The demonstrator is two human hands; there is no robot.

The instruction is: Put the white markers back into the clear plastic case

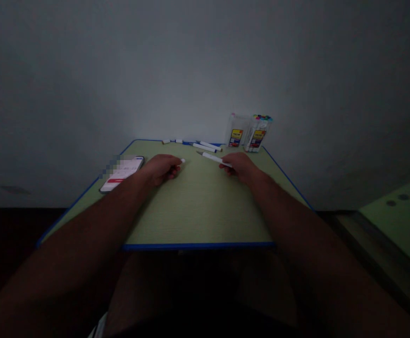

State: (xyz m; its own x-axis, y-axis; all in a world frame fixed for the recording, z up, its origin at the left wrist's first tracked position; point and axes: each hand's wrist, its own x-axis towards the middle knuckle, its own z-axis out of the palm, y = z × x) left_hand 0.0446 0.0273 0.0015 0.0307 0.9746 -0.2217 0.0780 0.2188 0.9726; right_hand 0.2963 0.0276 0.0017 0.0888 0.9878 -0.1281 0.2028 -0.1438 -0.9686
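My right hand (239, 166) rests on the green desk (197, 211), fingers closed round a white marker (212, 157) whose tip points to the far left. My left hand (162, 168) lies on the desk in a loose fist, pinching a small white cap (182, 161) at its fingertips. The two hands are a short way apart. Several more white markers (205, 146) lie loose along the desk's far edge.
A phone (122, 172) with a lit screen lies at the desk's left edge. Two clear marker packs (249, 133) stand at the far right corner against the grey wall. Another green desk (398, 220) is off to the right.
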